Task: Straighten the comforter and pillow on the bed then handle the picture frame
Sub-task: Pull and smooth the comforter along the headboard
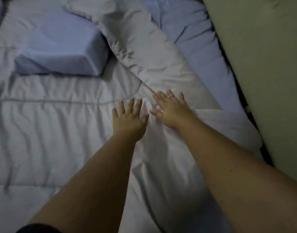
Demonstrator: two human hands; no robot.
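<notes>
Closest to the camera are two bare forearms reaching out over the bed, with a bit of dark clothing (38, 229) at the bottom edge of the view. The white comforter (52, 140) covers most of the bed and is pretty wrinkly, with wavy creases running across it toward the left edge.

Both hands are flat on it, roughly mid-bed and a little toward the right edge. The left hand (129, 118) has its fingers spread, so the grip is open and it's just pressing down on the fabric. Same with the right hand (171, 110), just beside it and a bit farther up: open grip, palm down on the comforter where a seam runs diagonally.

Past the hands, a flap of the comforter (136, 39) lies folded over diagonally. The bluish blocky pillow (60, 52) sits on the far left part of the bed, right against that flap. A light blue sheet (203, 52) shows near the far right edge, next to a beige wall (270, 64).
</notes>
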